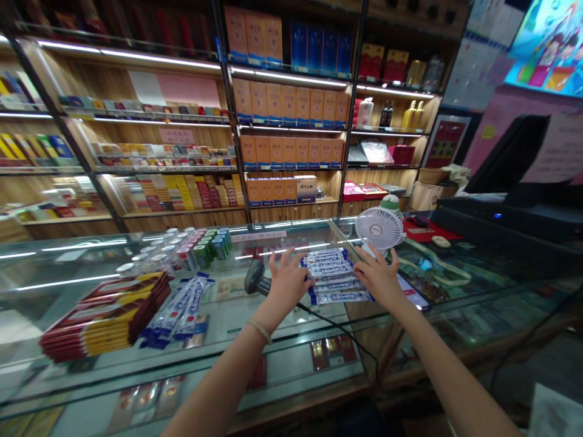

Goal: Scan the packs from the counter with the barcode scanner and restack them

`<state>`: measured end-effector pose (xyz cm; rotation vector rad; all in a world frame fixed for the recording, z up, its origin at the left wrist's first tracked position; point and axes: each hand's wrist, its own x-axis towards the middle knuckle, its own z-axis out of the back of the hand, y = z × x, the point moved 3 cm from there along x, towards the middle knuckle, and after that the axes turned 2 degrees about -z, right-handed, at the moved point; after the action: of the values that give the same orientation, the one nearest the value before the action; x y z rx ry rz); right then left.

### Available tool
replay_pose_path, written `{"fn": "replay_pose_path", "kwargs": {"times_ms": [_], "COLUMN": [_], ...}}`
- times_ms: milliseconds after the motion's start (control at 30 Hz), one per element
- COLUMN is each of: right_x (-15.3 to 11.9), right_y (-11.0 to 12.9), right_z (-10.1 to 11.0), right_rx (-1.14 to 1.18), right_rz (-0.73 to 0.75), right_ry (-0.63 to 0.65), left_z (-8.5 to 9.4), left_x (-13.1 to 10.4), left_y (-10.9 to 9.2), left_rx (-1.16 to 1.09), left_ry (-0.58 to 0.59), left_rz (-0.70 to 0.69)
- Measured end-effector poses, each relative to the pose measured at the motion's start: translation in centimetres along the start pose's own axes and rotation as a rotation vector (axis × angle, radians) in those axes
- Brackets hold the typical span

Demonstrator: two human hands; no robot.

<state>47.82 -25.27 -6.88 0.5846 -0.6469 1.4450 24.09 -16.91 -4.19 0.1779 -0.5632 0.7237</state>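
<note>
Several slim blue-and-white snack packets (334,271) lie side by side in a stack on the glass counter. At their left ends rests my left hand (288,280), its fingers spread and touching the wrappers. My right hand (379,278) lies against the right ends, fingers also apart. Neither hand is wrapped round a packet. A black barcode scanner (255,279) sits just left of my left hand, its cable running beneath my wrist. More blue-and-white packets (177,308) lie in a loose pile farther left. Partly hidden by my right forearm is a phone (413,292).
Red-and-yellow packs (107,315) are stacked at the left, near rows of small tubs (159,258) and green cylinders (212,246). A white fan (379,228) stands behind my right hand. A dark monitor (505,155) is at right; stocked shelves (291,130) line the wall.
</note>
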Motion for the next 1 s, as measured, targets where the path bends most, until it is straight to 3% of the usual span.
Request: {"fn": "replay_pose_path", "kwargs": {"times_ms": [200, 433, 567, 767, 1000], "right_x": [3.3, 7.7, 9.7, 11.9, 13.5], "right_y": [2.2, 6.3, 8.8, 11.5, 12.7], "right_z": [0.4, -1.2, -2.7, -5.0, -7.2], "right_rx": [0.028, 0.143, 0.192, 0.229, 0.243], "right_rz": [0.025, 0.066, 0.066, 0.071, 0.109], "right_ry": [-0.001, -0.018, -0.013, -0.025, -0.078], "left_z": [3.3, 6.1, 6.3, 5.7, 5.1], "left_x": [1.0, 1.6, 1.2, 1.0, 0.3], "left_y": [3.3, 10.0, 14.2, 18.8, 20.3], "left_rx": [-0.011, -0.009, -0.055, -0.151, -0.155], "left_ry": [-0.005, -0.072, -0.081, -0.099, -0.130], "left_rz": [0.060, 0.123, 0.209, 0.209, 0.242]}}
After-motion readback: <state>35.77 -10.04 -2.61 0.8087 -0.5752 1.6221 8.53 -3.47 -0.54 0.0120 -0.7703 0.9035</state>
